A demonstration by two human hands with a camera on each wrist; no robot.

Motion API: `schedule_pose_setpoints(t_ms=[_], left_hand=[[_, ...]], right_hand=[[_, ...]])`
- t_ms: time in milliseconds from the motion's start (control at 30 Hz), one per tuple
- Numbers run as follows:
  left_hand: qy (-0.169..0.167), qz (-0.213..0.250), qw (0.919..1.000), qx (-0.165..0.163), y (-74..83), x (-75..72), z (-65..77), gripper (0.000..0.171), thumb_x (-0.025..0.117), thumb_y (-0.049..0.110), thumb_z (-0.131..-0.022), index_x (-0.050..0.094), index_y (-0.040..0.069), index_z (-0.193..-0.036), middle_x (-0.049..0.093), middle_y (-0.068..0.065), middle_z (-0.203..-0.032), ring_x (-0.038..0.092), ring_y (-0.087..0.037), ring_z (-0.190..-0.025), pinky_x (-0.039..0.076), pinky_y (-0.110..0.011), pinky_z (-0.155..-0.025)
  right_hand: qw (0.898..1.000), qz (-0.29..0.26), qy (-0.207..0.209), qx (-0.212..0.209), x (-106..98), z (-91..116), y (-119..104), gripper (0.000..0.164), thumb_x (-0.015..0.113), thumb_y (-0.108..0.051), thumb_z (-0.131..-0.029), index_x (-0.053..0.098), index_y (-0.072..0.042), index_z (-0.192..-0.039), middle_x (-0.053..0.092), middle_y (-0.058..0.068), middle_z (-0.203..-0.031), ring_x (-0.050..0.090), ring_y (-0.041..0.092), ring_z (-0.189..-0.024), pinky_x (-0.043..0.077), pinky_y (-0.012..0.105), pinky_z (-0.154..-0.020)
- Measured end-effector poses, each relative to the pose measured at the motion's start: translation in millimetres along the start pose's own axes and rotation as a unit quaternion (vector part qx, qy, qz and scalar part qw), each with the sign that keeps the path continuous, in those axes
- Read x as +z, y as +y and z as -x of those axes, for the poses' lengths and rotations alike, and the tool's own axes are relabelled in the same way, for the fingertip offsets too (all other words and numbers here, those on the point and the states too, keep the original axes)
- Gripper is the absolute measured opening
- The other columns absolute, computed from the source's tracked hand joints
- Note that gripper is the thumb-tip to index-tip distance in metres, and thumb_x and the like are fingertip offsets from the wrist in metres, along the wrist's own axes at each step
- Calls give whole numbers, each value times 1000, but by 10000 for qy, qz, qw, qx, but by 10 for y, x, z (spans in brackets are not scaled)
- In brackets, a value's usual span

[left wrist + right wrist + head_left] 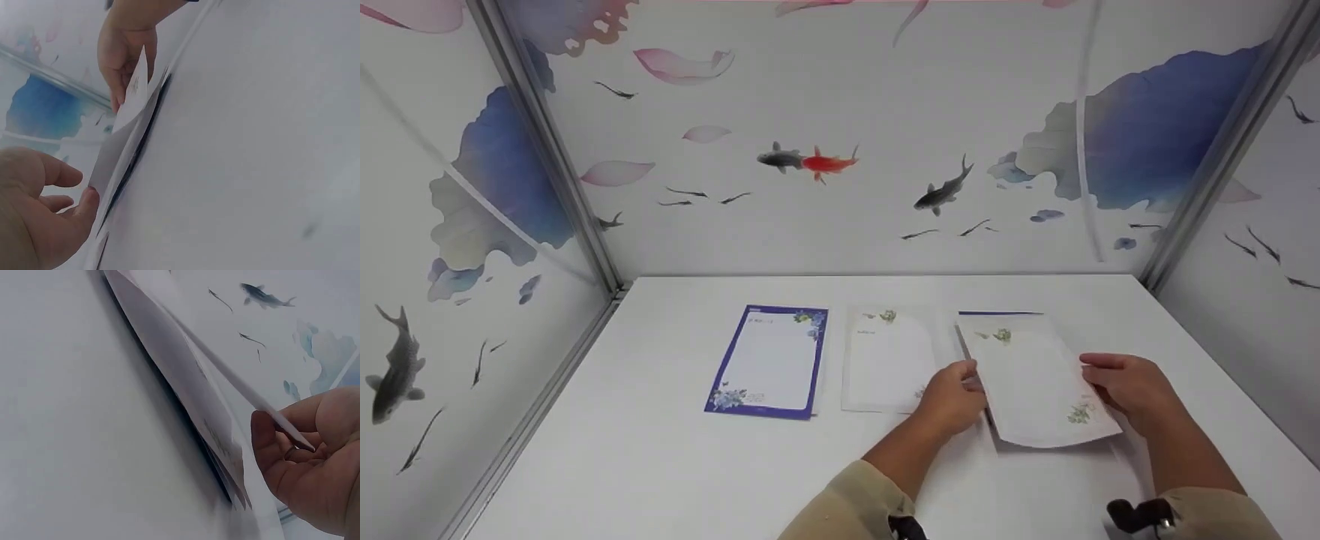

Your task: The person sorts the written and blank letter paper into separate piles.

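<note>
My right hand [1132, 386] pinches the right edge of a white sheet of paper [1027, 390] printed with green flowers; the pinch shows closely in the right wrist view. At the sheet's left edge is my left hand [952, 397], fingers loosely bent, one fingertip [89, 197] right at the paper's edge and a gap between thumb and finger. The sheet bows up, tilted, over more paper with a dark blue edge [997, 313], mostly hidden beneath it. To the left lies a similar pale flowered sheet [889, 367], its lower right corner behind my left hand.
Further left on the white table [607, 420] lies a blue-bordered sheet [769, 360] with blue flowers, another paper edge peeking out beneath it. White panels painted with fish and leaves enclose the back [840, 232] and both sides, with metal posts in the corners.
</note>
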State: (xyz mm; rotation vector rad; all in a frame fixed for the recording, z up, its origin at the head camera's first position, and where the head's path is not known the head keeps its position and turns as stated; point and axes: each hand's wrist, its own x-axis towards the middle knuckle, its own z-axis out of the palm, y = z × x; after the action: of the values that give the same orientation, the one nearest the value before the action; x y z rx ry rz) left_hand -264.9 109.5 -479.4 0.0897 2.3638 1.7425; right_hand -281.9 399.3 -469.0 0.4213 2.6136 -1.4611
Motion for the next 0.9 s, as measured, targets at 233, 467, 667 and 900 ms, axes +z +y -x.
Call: schedule_pose_setpoints(t_ms=[233,467,667,900], left_hand=[[-334,161,9993,50,4,72,39,56,70,7,-98,58,10,-153,66,-8,-150,65,-22,-138,54,-37,-115],[-380,183,9991,-102,-24,67,19,54,69,8,-99,59,13,-152,66,-5,-150,65,-22,-138,54,-41,-117],[-328,77,9994,-97,-18,40,-5,54,70,11,-100,59,16,-152,66,-2,-149,65,-21,-138,54,-42,-116],[-233,-61,9996,140,-63,-151,-49,53,67,21,-105,55,19,-156,63,1,-153,62,-19,-141,52,-42,-119]], right_hand=[[9969,684,387,51,-73,36,69,59,55,-39,-110,55,2,-152,54,32,-154,61,39,-131,57,29,-89],[9953,769,587,-76,-105,32,113,59,53,-37,-110,56,8,-148,68,29,-139,74,13,-97,58,20,-74],[9964,576,615,-105,-83,45,48,61,53,-41,-111,54,4,-152,65,27,-145,72,17,-105,58,17,-76],[9988,90,255,-406,156,40,-189,63,55,-49,-110,55,-5,-154,64,23,-148,72,23,-114,60,19,-87]])
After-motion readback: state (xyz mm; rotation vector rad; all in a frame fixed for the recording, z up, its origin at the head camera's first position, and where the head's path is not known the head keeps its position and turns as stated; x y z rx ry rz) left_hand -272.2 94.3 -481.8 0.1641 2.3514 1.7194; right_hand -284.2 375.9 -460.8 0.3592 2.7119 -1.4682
